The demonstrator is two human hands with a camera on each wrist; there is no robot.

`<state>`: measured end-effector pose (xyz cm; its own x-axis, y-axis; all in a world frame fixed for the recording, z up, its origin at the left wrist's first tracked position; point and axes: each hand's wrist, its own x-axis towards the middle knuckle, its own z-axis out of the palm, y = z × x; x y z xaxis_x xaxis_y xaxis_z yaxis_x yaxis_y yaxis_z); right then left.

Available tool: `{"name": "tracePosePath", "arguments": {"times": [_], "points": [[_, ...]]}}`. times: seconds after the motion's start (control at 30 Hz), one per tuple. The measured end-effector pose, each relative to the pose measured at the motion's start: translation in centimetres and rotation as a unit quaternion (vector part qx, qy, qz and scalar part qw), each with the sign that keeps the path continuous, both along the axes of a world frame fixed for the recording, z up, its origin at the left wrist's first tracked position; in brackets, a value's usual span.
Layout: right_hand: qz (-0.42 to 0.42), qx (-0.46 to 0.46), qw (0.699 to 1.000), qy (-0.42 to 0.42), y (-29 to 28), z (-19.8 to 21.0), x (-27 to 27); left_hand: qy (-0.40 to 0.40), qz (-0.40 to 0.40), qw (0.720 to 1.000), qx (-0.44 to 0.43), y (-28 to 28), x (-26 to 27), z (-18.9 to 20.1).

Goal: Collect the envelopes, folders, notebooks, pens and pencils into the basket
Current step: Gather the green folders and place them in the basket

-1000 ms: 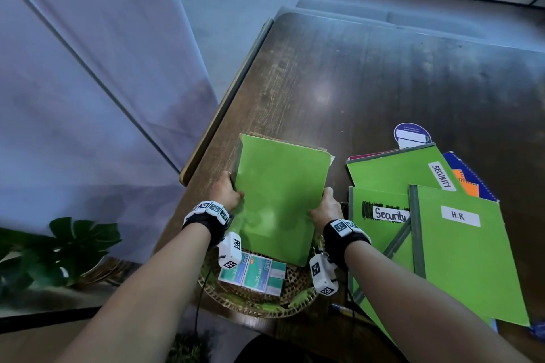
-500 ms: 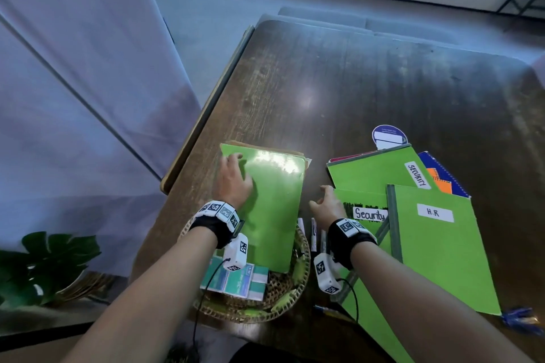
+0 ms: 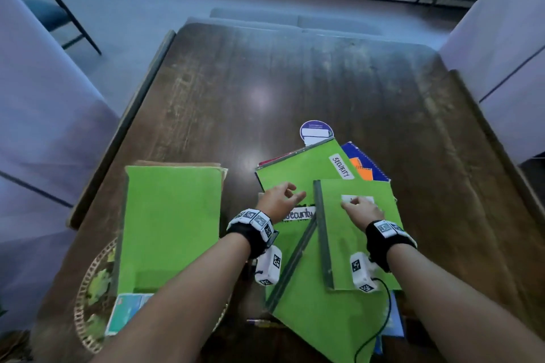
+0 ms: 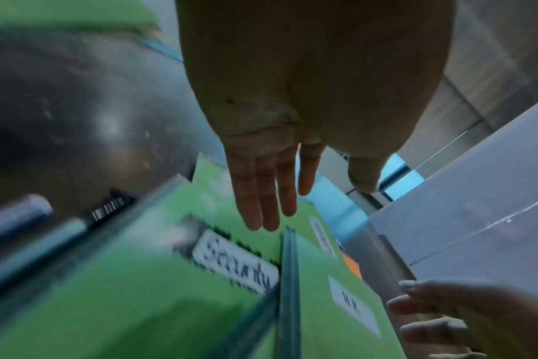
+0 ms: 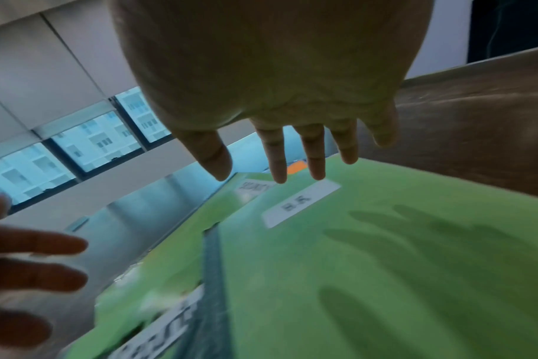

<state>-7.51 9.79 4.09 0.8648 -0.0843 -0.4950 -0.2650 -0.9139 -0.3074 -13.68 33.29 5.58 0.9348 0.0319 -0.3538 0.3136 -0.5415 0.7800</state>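
I find both hands, left hand (image 3: 278,201) and right hand (image 3: 362,209), spread and empty above the H.R folder (image 3: 358,247) at four o'clock of the basket (image 3: 88,298); I advise pinching its spine edge, lifting flat.

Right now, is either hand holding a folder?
No: the left hand and right hand hover open above the green folders, gripping nothing.

On the desk (image 3: 295,82), a folder (image 3: 171,224) lies across the basket (image 3: 88,298) at near left. To its right, overlapping folders (image 3: 348,244) cover notebooks (image 3: 365,165) at their far edge.
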Motion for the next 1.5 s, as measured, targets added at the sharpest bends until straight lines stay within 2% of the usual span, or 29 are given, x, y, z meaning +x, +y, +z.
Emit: {"name": "tracePosePath", "arguments": {"times": [0.17, 0.3, 0.5, 0.67, 0.87, 0.97, 1.13, 1.3, 1.5], "points": [[-0.057, -0.016, 0.997, 0.050, -7.4, -2.1, 2.3, 0.118, -0.022, 0.992, 0.026, -6.9, 2.4, -4.4], [-0.076, -0.022, 0.994, 0.079, -11.2, -4.1, 3.0, 0.170, 0.010, 0.984, 0.057, -10.4, 3.6, -6.8], [-0.058, -0.031, 0.993, 0.101, -13.0, -5.8, 3.4, 0.224, 0.088, 0.968, 0.069, -11.1, 5.3, -8.2], [-0.064, -0.010, 0.991, 0.115, -13.2, -5.7, 3.3, 0.238, 0.092, 0.964, 0.077, -10.7, 5.6, -8.6], [-0.079, 0.105, 0.988, 0.083, -13.1, -3.5, 3.6, 0.192, 0.148, 0.969, 0.044, -10.1, 5.0, -8.9], [-0.070, 0.157, 0.983, 0.064, -12.8, -2.4, 3.5, 0.182, 0.149, 0.971, 0.041, -9.3, 4.7, -8.2], [-0.084, 0.215, 0.972, 0.034, -10.8, 0.0, 3.0, 0.162, 0.140, 0.976, -0.025, -6.0, 4.2, -5.1], [-0.109, 0.238, 0.965, -0.019, -5.0, 3.1, 2.1, 0.063, 0.157, 0.983, -0.070, -0.5, 2.7, -0.2], [-0.065, 0.277, 0.958, -0.042, 5.8, 5.8, -0.1, -0.050, 0.206, 0.977, -0.023, 8.7, -1.6, 5.1]]}}
